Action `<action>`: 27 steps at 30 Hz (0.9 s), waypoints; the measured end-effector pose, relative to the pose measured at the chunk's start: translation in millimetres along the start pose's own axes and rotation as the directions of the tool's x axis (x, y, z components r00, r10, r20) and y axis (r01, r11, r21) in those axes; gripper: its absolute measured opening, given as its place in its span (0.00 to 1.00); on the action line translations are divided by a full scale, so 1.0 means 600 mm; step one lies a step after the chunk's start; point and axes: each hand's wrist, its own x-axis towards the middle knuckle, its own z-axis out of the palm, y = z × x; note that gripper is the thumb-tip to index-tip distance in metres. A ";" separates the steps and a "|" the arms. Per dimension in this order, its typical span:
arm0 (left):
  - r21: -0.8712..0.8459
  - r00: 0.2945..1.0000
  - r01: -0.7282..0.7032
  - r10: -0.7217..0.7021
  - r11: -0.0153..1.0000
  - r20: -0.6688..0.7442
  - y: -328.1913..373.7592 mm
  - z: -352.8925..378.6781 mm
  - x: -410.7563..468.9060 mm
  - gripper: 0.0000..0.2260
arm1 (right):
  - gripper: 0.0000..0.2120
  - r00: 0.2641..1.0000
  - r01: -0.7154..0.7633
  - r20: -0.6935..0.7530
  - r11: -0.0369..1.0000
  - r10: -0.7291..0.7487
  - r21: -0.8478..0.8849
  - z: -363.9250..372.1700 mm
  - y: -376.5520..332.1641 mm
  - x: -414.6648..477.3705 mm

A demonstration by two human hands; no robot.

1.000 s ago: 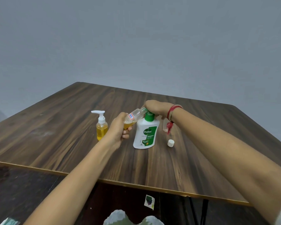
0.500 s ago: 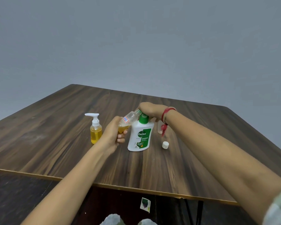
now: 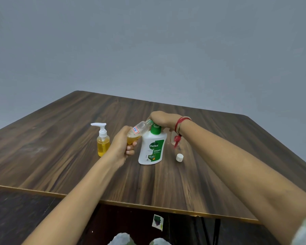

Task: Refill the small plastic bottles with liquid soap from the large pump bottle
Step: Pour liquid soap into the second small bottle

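The white, green-topped Dettol pump bottle (image 3: 152,149) stands mid-table (image 3: 60,138). The right hand (image 3: 163,119) covers its pump, fingers curled; the left hand's (image 3: 121,145) fingers wrap one tilted clear small bottle (image 3: 139,130) holding amber soap. One amber dispenser (image 3: 102,141) stands left, one white cap (image 3: 179,157) right.

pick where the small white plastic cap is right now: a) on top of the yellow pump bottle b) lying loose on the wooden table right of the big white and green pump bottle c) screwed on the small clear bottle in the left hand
b: the small white plastic cap lies by itself on the wooden table, right of the big white and green pump bottle, touching nothing.
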 end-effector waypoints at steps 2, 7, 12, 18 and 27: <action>-0.016 1.000 -0.003 0.003 1.000 -0.002 0.001 0.004 0.000 0.11 | 0.22 1.000 -0.020 0.015 1.000 0.019 0.017 -0.004 -0.004 -0.001; -0.006 1.000 0.005 -0.005 1.000 -0.006 0.001 0.001 -0.002 0.12 | 0.11 1.000 -0.007 -0.008 1.000 0.007 -0.020 0.003 -0.004 -0.005; -0.016 0.999 -0.015 0.015 1.000 -0.030 0.008 0.003 -0.004 0.12 | 0.12 1.000 -0.030 -0.007 1.000 0.030 -0.010 0.001 -0.008 -0.003; -0.020 1.000 0.004 -0.005 1.000 -0.009 0.006 0.004 -0.003 0.12 | 0.14 1.000 -0.015 0.003 0.999 0.015 0.036 -0.002 -0.009 -0.013; -0.021 1.000 0.005 -0.005 1.000 -0.026 -0.001 0.005 0.001 0.12 | 0.19 1.000 -0.007 -0.008 1.000 0.007 -0.021 0.000 -0.012 -0.018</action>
